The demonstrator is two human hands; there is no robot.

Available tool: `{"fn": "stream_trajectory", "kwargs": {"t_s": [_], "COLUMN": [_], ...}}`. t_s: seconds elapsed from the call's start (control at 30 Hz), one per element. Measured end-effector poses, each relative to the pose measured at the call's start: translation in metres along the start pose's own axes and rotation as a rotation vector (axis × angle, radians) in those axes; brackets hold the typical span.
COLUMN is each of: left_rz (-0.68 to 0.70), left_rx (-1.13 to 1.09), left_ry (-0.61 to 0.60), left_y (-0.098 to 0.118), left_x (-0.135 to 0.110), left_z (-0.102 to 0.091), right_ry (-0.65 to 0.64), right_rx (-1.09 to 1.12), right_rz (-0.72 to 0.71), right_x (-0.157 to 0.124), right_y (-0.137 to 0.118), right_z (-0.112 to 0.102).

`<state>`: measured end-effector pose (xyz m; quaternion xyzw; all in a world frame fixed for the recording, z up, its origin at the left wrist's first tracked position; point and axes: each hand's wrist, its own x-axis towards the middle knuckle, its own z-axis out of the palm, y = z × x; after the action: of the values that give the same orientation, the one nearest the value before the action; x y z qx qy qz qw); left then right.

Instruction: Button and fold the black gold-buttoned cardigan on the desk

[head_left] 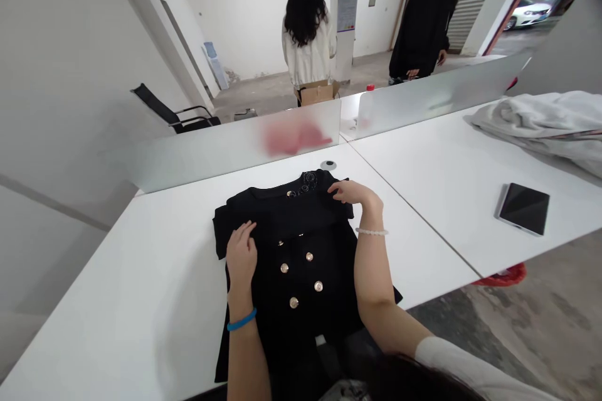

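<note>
I see black garment (pixel 301 250) centre frame on worktop (pixel 141 275): soft, light, limp. Left hand (pixel 241 255) flat, open on sleeve; right hand (pixel 350 192) pinching collar edge. Best hold: shoulders.

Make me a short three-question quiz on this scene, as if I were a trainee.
1. True or false: the left hand rests flat on the black garment.
2. What touches the garment's top edge near the collar buttons? A) right hand B) tablet C) grey cloth
3. Fill in: the left wrist wears a ____ band.

Key: 1 true; 2 A; 3 blue.
</note>
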<state>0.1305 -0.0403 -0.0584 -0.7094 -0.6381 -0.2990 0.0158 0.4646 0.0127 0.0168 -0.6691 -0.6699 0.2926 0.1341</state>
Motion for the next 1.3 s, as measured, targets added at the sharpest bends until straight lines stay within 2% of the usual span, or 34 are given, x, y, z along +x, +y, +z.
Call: {"fn": "stream_trajectory", "kwargs": {"t_s": [0.1,0.2,0.37,0.5,0.6,0.67,0.73,0.83,0.87,0.9,0.97,1.03,1.13,1.23,1.3], "left_rz": [0.049,0.035,0.031,0.000,-0.073,-0.162,-0.277,-0.296,-0.273,-0.193,-0.123,-0.171,-0.367,-0.512,-0.583], "left_rx": [0.163,0.235,0.226,0.107,-0.051,-0.114,-0.059,0.136,0.219,0.259,0.264,0.159,-0.009,-0.087,-0.206], "left_ry": [-0.188,-0.288,-0.274,-0.301,-0.256,-0.192,-0.147,-0.161,-0.164,-0.196,-0.244,-0.302,-0.367,-0.377,-0.306], "left_y": [-0.009,-0.018,-0.019,-0.010,-0.003,-0.002,-0.008,-0.025,-0.030,-0.034,-0.038,-0.037,-0.037,-0.038,-0.036], "left_x": [-0.001,-0.001,0.006,0.010,-0.005,-0.028,-0.062,-0.119,-0.136,-0.151,-0.170,-0.176,-0.165,-0.148,-0.142], "left_z": [0.020,0.032,0.034,0.021,-0.005,-0.028,-0.050,-0.075,-0.079,-0.083,-0.085,-0.084,-0.077,-0.073,-0.075], "right_ry": [-0.168,-0.299,-0.272,-0.161,-0.145,-0.167,-0.132,-0.065,-0.037,-0.015,0.033,0.070,0.097,0.089,0.043], "right_rx": [0.109,0.204,0.383,0.384,0.300,0.286,0.304,0.294,0.315,0.355,0.460,0.546,0.538,0.442,0.471], "right_rz": [-0.031,0.022,0.088,0.053,-0.139,-0.294,-0.372,-0.247,-0.178,-0.111,-0.005,0.053,0.016,-0.030,-0.015], "right_x": [0.016,0.034,0.053,0.047,0.022,-0.009,-0.050,-0.122,-0.144,-0.165,-0.197,-0.216,-0.219,-0.206,-0.199], "right_y": [-0.007,-0.003,0.011,0.010,0.010,0.017,0.033,0.068,0.079,0.089,0.100,0.100,0.083,0.065,0.057], "right_z": [0.016,0.037,0.061,0.065,0.057,0.045,0.033,0.028,0.032,0.039,0.060,0.081,0.100,0.100,0.096]}}
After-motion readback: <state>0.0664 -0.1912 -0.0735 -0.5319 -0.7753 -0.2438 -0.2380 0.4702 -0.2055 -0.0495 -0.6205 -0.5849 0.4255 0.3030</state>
